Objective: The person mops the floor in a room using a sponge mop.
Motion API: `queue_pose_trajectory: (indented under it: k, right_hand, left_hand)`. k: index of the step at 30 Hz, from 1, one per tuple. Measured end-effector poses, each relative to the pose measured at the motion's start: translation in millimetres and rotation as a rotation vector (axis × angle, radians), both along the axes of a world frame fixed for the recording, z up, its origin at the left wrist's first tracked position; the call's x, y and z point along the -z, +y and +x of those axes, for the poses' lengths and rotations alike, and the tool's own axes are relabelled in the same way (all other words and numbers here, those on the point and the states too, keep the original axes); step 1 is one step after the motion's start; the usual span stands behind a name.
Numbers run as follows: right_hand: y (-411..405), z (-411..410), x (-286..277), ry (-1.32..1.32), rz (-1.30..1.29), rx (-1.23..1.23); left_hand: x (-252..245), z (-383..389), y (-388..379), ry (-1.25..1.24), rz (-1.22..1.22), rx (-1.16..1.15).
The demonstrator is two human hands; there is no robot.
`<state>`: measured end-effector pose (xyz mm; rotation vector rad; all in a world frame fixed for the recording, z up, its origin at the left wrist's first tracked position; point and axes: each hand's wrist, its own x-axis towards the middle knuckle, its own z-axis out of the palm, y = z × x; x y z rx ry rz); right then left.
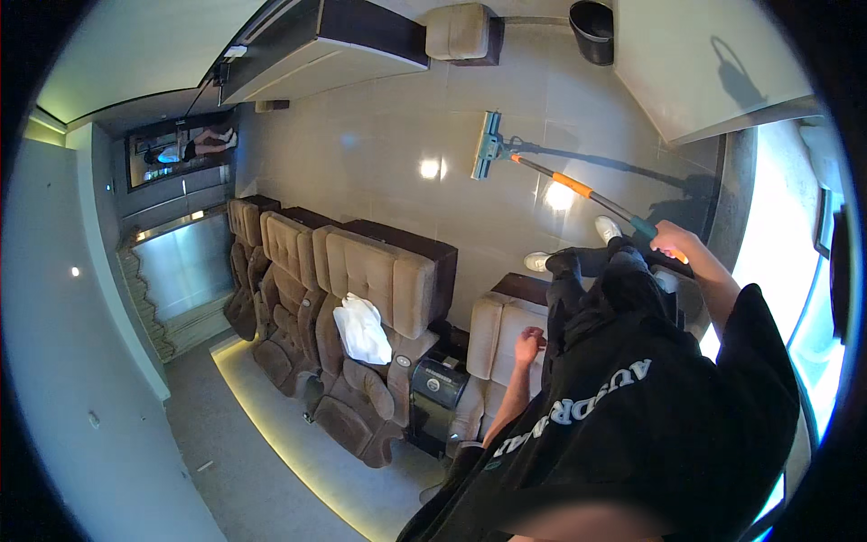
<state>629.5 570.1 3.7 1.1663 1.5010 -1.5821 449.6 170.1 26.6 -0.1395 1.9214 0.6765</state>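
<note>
My right hand (672, 238) is closed around the teal grip of a long telescopic mop handle (572, 184), its shaft orange and grey. At the handle's far end, the teal mop head (487, 145) rests on the glossy tiled floor (379, 129), ahead of my white shoes. My left hand (530, 344) hangs beside my thigh, fingers loosely curled, with nothing visible in it. Nearest to it is the beige seat cushion (491, 332) of an upholstered seat. Shadows of the mop and my arm fall across the tiles to the right.
Brown tufted recliner seats (372, 264) stand in a row on the left, one bearing a white cloth or bag (362, 330). Among them sits a dark console box (437, 393). A black bucket (593, 34) and a padded stool (458, 32) stand beyond. A person (193, 148) appears in a framed mirror or opening.
</note>
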Motion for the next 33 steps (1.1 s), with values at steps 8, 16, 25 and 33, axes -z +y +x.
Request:
queue_pose_trajectory:
  k: [8, 16, 25, 33]
  right_hand:
    - [12, 30, -59, -0.031, -0.021, -0.047]
    - [9, 55, -108, 0.018, -0.021, 0.143]
    - [-48, 7, -95, 0.302, 0.621, 0.594]
    - [-49, 17, -82, 0.337, 0.612, 0.650]
  left_hand:
    - [-25, -45, 15, 0.071, 0.102, -0.209]
    - [-3, -26, -14, 0.026, 0.119, -0.291]
    - [32, -6, -21, -0.154, 0.049, -0.363]
    - [25, -13, 13, 0.247, 0.018, 0.022]
